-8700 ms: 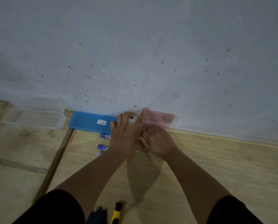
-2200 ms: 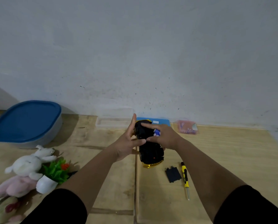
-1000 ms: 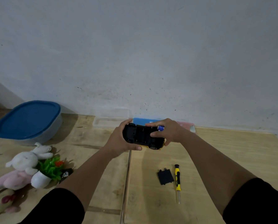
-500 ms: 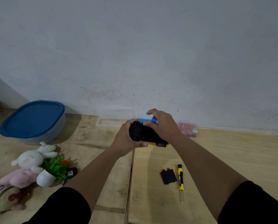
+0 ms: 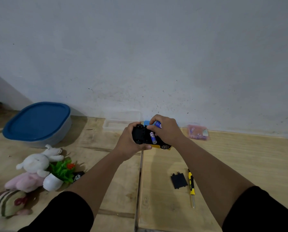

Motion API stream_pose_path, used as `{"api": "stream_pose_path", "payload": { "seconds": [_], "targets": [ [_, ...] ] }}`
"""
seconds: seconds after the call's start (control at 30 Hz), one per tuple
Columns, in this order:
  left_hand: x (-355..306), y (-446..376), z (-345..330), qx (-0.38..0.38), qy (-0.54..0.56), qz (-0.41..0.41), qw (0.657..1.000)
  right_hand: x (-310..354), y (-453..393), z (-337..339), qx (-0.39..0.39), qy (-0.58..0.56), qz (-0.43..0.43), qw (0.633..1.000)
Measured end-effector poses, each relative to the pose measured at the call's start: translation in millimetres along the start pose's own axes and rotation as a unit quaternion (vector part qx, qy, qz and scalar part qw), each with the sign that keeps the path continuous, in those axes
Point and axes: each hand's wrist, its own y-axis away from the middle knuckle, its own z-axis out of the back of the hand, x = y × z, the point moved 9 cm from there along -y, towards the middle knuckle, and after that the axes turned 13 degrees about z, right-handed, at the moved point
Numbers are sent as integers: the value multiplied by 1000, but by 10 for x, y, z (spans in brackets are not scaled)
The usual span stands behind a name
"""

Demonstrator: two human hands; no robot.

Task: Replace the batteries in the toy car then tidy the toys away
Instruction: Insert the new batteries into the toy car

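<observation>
- Two hands hold the car (image 5: 140,136) up above the wooden surface (image 5: 240,164), underside up, near the wall.
- Left hand (image 5: 129,144) has its fingers curled round the car's left end, thumb along the near edge.
- Right hand (image 5: 166,131) is curled over the car's right half; a blue and white battery (image 5: 158,124) is gripped in its fingers, and its fingertips touch a second battery (image 5: 153,137) lying in the open bay.
- One yellow side and a wheel of the car show below the right hand.
- Black cover (image 5: 179,180) lies flat on the surface under the right forearm, just beside a yellow and black screwdriver (image 5: 191,186).
- Blue-lidded tub (image 5: 37,122) sits at the far left by the wall.
- Several toys lie at the near left: a white bunny (image 5: 39,160), a pink plush (image 5: 24,182), a striped plush (image 5: 8,203) and a potted plant (image 5: 57,176).
- Clear box (image 5: 118,124) and a pink box (image 5: 197,132) stand along the wall behind the hands.
</observation>
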Motion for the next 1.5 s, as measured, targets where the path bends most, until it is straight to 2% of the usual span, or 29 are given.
{"api": "stream_pose_path", "payload": {
  "seconds": [0.23,0.37,0.57,0.87,1.2,1.5],
  "targets": [
    [33,-3,9,16,-3,0,1000,8,-67,-121,25,-7,-9,1000],
    [40,-10,15,19,3,1,1000,-9,-65,-98,-10,-55,-32,998],
    [49,-26,-1,27,2,-1,1000,-34,-83,-65,-53,-40,-43,997],
    [67,-68,-30,35,7,-8,999,3,-60,-123,-50,-55,-36,997],
    [67,-138,14,29,31,-8,999,115,-130,-168,-51,23,18,998],
    [60,-185,84,21,42,-16,999,12,-135,-242,-25,38,15,999]
  ]
}}
